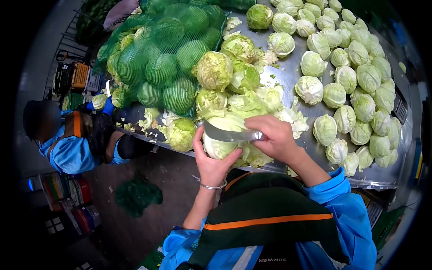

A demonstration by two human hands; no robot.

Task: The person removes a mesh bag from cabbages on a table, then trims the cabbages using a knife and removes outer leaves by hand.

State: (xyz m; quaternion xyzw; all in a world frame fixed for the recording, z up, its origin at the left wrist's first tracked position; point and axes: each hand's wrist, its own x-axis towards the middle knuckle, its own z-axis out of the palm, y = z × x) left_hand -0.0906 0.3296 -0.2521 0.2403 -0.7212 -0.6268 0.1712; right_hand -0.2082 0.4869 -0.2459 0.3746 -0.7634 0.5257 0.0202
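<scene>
My left hand [212, 167] cups a pale green cabbage [219, 147] from below and the left side, at the near edge of the metal table. In my right hand [273, 137] is a knife [227, 134], its curved blade lying across the top of that cabbage. The fingers wrap round the handle, and part of the handle is hidden. Loose outer leaves [247, 104] lie just behind the cabbage. Beside my left hand rests another cabbage [180, 134] with greener leaves. A yellowish cabbage [213, 70] sits on the heap farther back.
Green net sacks [166, 58] full of cabbages cover the left of the metal table [288, 72]. Many trimmed cabbages [355, 90] are spread over the right side. A co-worker [74, 135] in blue gloves stands at the left. A green net [138, 194] lies on the floor.
</scene>
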